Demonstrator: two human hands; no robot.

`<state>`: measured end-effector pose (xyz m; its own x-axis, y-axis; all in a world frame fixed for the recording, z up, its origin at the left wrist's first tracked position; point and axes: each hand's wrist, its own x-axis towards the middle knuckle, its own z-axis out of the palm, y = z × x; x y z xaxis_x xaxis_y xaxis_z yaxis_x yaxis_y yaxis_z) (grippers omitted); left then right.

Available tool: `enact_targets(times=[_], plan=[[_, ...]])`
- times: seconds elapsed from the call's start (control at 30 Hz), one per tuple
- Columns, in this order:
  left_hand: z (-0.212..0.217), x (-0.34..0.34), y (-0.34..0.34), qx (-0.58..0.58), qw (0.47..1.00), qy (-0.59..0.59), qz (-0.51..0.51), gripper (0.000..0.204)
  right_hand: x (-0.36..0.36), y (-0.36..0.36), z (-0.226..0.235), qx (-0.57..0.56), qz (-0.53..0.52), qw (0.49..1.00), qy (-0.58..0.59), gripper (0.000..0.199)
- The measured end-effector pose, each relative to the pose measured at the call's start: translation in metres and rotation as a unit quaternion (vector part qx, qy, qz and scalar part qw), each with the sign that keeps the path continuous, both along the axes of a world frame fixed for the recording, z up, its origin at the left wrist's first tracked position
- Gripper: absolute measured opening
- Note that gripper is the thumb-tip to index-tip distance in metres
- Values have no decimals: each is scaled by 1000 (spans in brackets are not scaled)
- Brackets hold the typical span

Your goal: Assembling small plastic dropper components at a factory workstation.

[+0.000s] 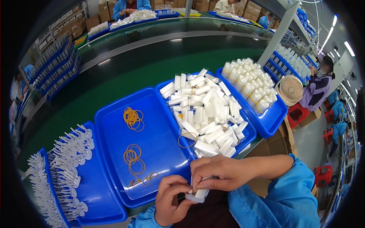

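My left hand (171,199) and my right hand (218,173) meet just below the front edge of the blue trays. Both pinch a small white plastic piece (198,194) between the fingertips. The right hand covers its top, so its exact shape is hidden. Directly ahead lies a blue tray (114,125) with loose yellow rubber bands (133,117). To its right, another blue tray (249,133) is heaped with several white plastic pieces (207,114).
A blue tray (273,119) of upright white capped parts sits far right. Racks of white pronged parts (64,167) fill the left. A green conveyor belt (114,79) runs beyond. A small fan (291,89), red stools and seated workers are at right and far back.
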<state>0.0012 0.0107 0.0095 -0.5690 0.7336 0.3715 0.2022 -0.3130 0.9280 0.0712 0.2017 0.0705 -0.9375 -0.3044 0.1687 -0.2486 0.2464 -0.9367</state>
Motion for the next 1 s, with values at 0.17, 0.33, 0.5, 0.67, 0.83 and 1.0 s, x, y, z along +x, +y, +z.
enact_targets(times=[0.17, 0.33, 0.5, 0.67, 0.83, 1.0], plan=[[-9, -7, 3, -11, 998, -49, 49, 20, -33, 51, -4, 244, -181, 952, 17, 31], [-5, -12, 0, 8, 998, 11, 56, 25, -63, 153, -20, 609, -256, 747, 73, 23], [-4, -9, -5, 21, 994, 0, 104, 20, -67, 149, -11, 582, -197, 789, 35, 17], [4, -20, 1, 19, 994, 79, 76, 11, -57, 113, -9, 315, -142, 936, 72, 17], [4, -19, 7, 3, 993, 100, 54, 11, -39, 63, 4, 90, -37, 995, -27, 18], [5, -19, 8, -6, 992, 122, 45, 11, -33, 61, -1, 29, -16, 999, -34, 17]])
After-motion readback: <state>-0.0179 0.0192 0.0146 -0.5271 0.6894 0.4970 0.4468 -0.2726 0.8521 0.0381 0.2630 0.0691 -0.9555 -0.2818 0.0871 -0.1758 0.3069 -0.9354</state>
